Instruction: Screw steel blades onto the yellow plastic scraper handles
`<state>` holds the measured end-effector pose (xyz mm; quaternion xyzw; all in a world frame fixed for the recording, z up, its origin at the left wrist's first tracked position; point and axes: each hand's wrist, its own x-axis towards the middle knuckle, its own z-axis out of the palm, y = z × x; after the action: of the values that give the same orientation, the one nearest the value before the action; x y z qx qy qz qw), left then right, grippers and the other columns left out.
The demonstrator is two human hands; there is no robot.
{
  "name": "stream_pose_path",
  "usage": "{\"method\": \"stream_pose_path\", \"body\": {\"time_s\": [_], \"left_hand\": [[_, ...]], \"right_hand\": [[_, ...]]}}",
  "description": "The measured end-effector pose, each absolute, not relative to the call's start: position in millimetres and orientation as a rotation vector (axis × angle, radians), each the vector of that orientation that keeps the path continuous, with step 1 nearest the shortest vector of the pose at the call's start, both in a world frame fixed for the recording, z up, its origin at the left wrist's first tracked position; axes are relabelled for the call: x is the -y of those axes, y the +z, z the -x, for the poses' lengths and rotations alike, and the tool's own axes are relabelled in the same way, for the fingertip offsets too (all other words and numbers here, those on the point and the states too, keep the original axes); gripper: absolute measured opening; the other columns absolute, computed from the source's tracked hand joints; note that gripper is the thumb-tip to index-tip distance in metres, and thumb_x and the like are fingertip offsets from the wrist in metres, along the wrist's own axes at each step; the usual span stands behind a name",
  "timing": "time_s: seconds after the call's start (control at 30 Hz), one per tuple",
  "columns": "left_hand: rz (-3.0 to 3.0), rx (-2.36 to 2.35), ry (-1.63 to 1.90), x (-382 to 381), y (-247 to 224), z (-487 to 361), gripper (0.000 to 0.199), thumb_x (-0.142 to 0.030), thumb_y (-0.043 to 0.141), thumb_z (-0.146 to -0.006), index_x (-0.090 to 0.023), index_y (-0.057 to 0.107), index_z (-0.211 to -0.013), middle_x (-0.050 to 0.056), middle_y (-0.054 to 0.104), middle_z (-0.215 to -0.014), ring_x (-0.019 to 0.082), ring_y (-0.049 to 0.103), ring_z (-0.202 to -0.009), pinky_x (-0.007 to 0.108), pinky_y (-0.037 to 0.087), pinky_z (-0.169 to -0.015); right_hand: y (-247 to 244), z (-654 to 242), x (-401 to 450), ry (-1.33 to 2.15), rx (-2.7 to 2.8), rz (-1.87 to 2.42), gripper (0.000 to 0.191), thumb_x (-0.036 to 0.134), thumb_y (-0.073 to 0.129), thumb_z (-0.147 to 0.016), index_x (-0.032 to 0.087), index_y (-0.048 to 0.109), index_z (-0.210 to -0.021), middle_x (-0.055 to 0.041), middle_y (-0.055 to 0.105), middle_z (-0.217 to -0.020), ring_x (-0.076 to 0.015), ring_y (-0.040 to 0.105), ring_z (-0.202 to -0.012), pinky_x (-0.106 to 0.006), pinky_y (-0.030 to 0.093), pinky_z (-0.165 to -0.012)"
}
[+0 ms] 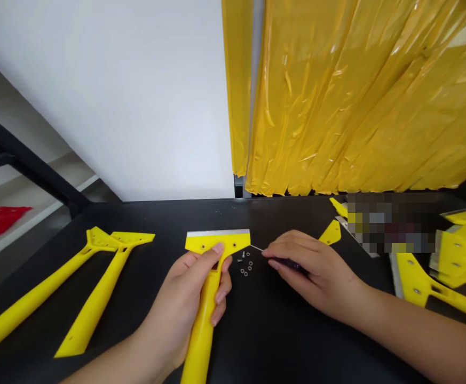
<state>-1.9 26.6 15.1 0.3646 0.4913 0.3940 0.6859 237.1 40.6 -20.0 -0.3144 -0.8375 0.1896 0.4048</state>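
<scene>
My left hand (195, 285) is wrapped round the neck of a yellow scraper (204, 325), thumb pressed on its head. The head faces away from me, with a metal blade (216, 233) along its far edge and two small holes showing. In my right hand (316, 266) is a thin screwdriver (291, 263) with a dark handle, pinched between thumb and fingers. Its slim shaft points left, the tip at or just beside the right corner of the scraper head; contact cannot be told. Small screws (243, 255) and several nuts (246, 273) lie on the black table between my hands.
Two yellow scraper handles (100, 298) lie on the black table (136, 330) at left, heads overlapping. To the right are several yellow scrapers with blades (415, 277), partly behind my forearm, and a blurred-out patch (393, 221). A white panel (136, 96) and yellow plastic sheeting (356, 96) stand behind.
</scene>
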Motion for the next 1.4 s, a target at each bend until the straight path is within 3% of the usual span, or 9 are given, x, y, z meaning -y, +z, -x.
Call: {"method": "stream_pose_path", "body": {"time_s": [0.93, 1.27, 1.4], "left_hand": [[-0.824, -1.105, 0.883, -27.3, 15.3, 2.0, 0.034, -0.046, 0.061, -0.097, -0.020, 0.058, -0.075, -0.004, 0.051, -0.051, 0.010, 0.043, -0.037, 0.019, 0.031, -0.039], [-0.803, -1.152, 0.876, -28.1, 12.6, 2.8, 0.034, -0.049, 0.064, -0.095, -0.020, 0.058, -0.078, -0.004, 0.051, -0.051, 0.009, 0.043, -0.036, 0.020, 0.030, -0.039], [-0.751, -1.140, 0.847, -26.5, 9.9, 3.1, 0.034, -0.050, 0.066, -0.094, -0.020, 0.059, -0.079, -0.004, 0.052, -0.052, 0.009, 0.042, -0.038, 0.019, 0.031, -0.039]], "right_hand": [[-18.6, -238.9, -41.6, 0.416, 2.186, 0.817, 0.026, 0.012, 0.062, -0.100, 0.023, 0.066, -0.124, -0.0064, 0.074, -0.109, -0.0203, 0.064, -0.102, -0.040, 0.055, -0.092], [0.1, -245.2, -25.2, 0.605, 1.870, 0.922, 0.023, 0.011, 0.061, -0.099, 0.028, 0.068, -0.113, -0.0034, 0.067, -0.095, -0.0186, 0.064, -0.086, -0.035, 0.052, -0.074], [8.2, -248.2, -13.7, 0.645, 1.734, 0.926, 0.021, 0.014, 0.063, -0.099, 0.031, 0.069, -0.111, -0.0033, 0.067, -0.096, -0.0195, 0.065, -0.087, -0.036, 0.051, -0.074]]}}
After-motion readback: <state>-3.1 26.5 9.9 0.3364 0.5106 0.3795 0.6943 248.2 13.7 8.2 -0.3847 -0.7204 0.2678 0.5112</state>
